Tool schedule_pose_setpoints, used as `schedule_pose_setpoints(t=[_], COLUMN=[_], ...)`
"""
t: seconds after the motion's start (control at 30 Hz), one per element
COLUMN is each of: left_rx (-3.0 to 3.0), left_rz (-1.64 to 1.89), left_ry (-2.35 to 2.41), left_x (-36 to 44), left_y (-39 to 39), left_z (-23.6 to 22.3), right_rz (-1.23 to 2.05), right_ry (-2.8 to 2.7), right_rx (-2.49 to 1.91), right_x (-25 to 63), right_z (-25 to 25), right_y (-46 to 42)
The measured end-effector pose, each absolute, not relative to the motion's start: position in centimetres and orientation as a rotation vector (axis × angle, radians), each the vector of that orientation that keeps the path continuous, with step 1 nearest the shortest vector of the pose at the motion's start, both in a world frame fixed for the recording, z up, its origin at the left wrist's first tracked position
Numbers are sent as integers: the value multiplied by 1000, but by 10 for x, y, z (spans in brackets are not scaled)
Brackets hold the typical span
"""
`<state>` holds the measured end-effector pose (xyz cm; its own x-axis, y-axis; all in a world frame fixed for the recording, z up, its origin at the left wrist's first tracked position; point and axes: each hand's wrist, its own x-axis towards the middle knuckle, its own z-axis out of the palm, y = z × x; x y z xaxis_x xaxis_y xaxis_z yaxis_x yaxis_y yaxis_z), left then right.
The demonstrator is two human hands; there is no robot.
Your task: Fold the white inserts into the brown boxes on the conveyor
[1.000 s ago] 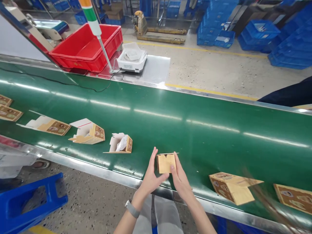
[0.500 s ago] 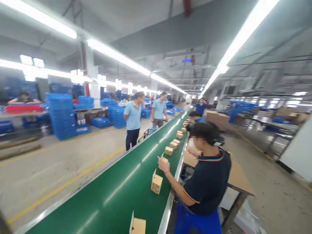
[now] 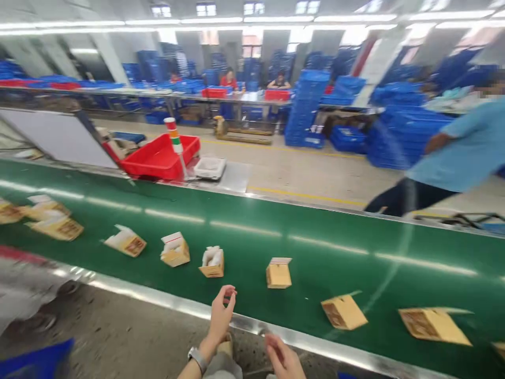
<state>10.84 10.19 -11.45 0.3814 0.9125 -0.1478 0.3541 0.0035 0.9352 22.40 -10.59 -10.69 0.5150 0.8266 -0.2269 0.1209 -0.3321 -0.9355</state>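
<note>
My left hand (image 3: 222, 311) hovers over the near edge of the green conveyor belt (image 3: 252, 231), its fingers loosely curved and apart, holding nothing. Just beyond it stands an open carton (image 3: 213, 263) with white stuff inside. Lower in the view, my right hand (image 3: 283, 357) is slightly blurred by the belt's metal rail (image 3: 315, 347), fingers apart with nothing in them. A small cardboard box (image 3: 278, 275) with a raised flap sits on the belt ahead, between the two hands. Neither hand touches a box.
More boxes (image 3: 344, 311) lie to the right; several opened cartons (image 3: 176, 249) with white contents lie to the left. Across the belt are a red bin (image 3: 161, 158), a signal light (image 3: 173, 136) and stacked blue crates (image 3: 307, 108). A person in light blue (image 3: 465, 147) stands far right.
My view has swung left, from looking along the belt past a seated co-worker to facing across it. Both my hands have come into view.
</note>
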Motion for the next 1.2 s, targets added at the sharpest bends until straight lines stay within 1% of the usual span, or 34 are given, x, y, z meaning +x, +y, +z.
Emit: schedule_pose_setpoints(t=[0.07, 0.17, 0.27, 0.4, 0.53, 0.67, 0.77, 0.83, 0.87, 0.93, 1.0, 1.1, 1.2], left_rx=[1493, 1437, 1491, 1486, 1377, 1378, 1430, 1471, 1491, 1527, 1558, 1575, 1517], left_rz=[783, 919, 901, 790, 787, 782, 716, 739, 774, 833, 785, 624, 701], left_ry=[1362, 1498, 1331, 1019, 886, 768, 699, 776, 846, 969, 970, 837, 852], left_x=[80, 60, 58, 76, 112, 147, 151, 140, 133, 118, 113, 126, 148], left_y=[104, 121, 137, 131, 128, 171, 209, 217, 212, 187, 150, 103, 93], left_z=[-122, -131, -137, -138, -139, -142, -141, -141, -141, -142, -145, -152, -158], right_rz=[959, 876, 813, 868, 973, 888, 1036, 1077, 1010, 768, 622, 793, 891], right_ry=[-802, -851, -905, -911, -842, -650, -685, -709, -677, -586, -608, -865, -845], right_rx=[-1695, -1687, -1662, -1602, -1636, -1716, -1694, -1746, -1796, -1854, -1810, -1707, -1749], right_x=[226, 227, 227, 240, 247, 223, 212, 223, 234, 261, 286, 301, 282], right_z=[-119, -124, -124, -131, -141, -141, -135, -132, -131, -132, -135, -139, -141], right_y=[-63, 1, 46, 78, 76, 33, -3, -13, -12, 0, 21, 46, 40])
